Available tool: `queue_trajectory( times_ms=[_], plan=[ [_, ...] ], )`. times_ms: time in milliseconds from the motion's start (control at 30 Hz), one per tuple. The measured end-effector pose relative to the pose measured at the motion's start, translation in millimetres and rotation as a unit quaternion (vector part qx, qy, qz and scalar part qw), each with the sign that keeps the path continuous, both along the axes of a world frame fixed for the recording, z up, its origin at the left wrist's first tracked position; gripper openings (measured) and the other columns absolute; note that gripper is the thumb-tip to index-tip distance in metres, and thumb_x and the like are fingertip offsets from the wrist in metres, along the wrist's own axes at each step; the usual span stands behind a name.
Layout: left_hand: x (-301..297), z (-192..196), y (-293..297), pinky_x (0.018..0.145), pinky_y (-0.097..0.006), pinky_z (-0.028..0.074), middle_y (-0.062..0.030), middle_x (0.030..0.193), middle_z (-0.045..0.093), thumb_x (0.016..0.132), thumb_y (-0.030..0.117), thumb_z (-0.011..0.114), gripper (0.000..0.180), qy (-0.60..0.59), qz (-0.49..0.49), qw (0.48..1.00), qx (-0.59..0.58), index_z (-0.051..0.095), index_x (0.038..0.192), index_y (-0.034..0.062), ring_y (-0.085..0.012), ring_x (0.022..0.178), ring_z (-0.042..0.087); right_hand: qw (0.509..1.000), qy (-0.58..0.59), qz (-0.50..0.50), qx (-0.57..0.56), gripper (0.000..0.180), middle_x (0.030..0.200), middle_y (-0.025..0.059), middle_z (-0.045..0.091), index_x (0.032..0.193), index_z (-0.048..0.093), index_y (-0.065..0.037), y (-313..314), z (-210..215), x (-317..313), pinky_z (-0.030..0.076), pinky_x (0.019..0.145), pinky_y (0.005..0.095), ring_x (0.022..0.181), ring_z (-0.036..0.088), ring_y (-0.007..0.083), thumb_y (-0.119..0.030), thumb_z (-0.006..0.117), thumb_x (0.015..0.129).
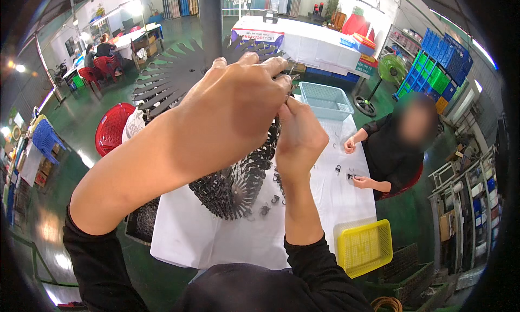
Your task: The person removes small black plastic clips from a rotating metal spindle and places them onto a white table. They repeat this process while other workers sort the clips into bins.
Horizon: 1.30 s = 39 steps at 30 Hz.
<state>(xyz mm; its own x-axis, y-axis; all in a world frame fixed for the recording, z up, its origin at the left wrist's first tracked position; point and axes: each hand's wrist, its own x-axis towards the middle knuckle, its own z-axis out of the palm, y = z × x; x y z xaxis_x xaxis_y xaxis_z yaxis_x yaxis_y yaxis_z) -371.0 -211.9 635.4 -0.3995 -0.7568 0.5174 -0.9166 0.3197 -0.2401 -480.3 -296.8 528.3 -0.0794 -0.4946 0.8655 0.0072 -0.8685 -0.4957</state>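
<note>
Both my arms are raised over the table, reaching to the right rim of a dark slotted disc (pixel 173 76) mounted at a grey post. My left hand (pixel 244 90) crosses in front of the disc, its fingers curled together at the rim. Just below and right of it, my right hand (pixel 303 133) is closed in a pinch, close against the left fingertips. A small shiny piece (pixel 293 71) shows at the fingers; its kind is too small to tell. Beneath my hands hangs a stack of discs (pixel 233 190) crowded with small black parts, partly hidden by my left forearm.
Small black hook-like parts (pixel 265 209) lie on the white tabletop (pixel 325 203). A pale blue basket (pixel 326 101) stands at the far end, a yellow basket (pixel 365 248) at the near right. A co-worker (pixel 398 149) sits at the right, handling small black parts. A red chair (pixel 112 129) is left.
</note>
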Motion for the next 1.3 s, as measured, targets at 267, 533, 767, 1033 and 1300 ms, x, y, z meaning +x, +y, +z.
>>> queue_trajectory(
  times_ms=[267,533,767,1033,1300],
  plan=[
    [14,-5,1,0.110,-0.040,0.038,-0.0203,0.132,0.053,0.070,-0.012,0.055,0.051,0.035,-0.040,0.998,0.015,0.056,0.120,-0.0088,-0.0383,0.126,0.048,0.937,-0.043,0.308,0.160,0.010,0.075,0.0053,0.068,0.092,0.072,0.000,-11,-3,-9,0.032,0.042,0.0179,0.050,0.049,0.0019,-0.006,0.064,0.090],
    [30,2,10,0.100,-0.039,0.046,-0.0182,0.140,0.045,0.078,-0.010,0.054,0.052,0.023,-0.001,1.000,0.018,0.052,0.129,-0.0029,-0.0350,0.122,0.052,0.951,0.034,0.218,0.217,0.018,0.072,0.0022,0.067,0.095,0.070,0.002,-79,-35,-41,0.036,0.051,0.0187,0.056,0.051,0.0036,-0.015,0.063,0.093],
    [29,3,19,0.097,-0.043,0.047,-0.0182,0.145,0.040,0.083,-0.005,0.055,0.050,0.034,0.005,0.999,0.012,0.049,0.133,-0.0003,-0.0390,0.118,0.053,0.894,0.393,-0.070,0.204,0.033,0.095,0.0086,0.070,0.111,0.065,-0.011,-172,-128,-26,0.050,0.069,0.0363,0.078,0.067,0.0225,-0.031,0.071,0.086],
    [32,8,17,0.104,-0.042,0.041,-0.0238,0.144,0.040,0.084,0.010,0.067,0.051,0.045,-0.003,0.998,0.037,0.051,0.131,-0.0015,-0.0403,0.123,0.050,0.990,0.115,-0.080,0.026,0.028,0.094,0.0085,0.065,0.109,0.064,-0.009,-72,-39,-8,0.047,0.058,0.0334,0.061,0.060,0.0226,-0.022,0.071,0.085],
    [36,1,3,0.101,-0.041,0.044,-0.0229,0.138,0.047,0.081,0.000,0.066,0.040,0.085,-0.078,0.993,-0.020,0.056,0.119,-0.0008,-0.0408,0.120,0.052,0.970,0.101,-0.180,-0.126,0.017,0.078,0.0036,0.066,0.098,0.067,-0.010,-15,6,27,0.042,0.049,0.0287,0.054,0.058,0.0200,-0.015,0.072,0.083]
  ],
)
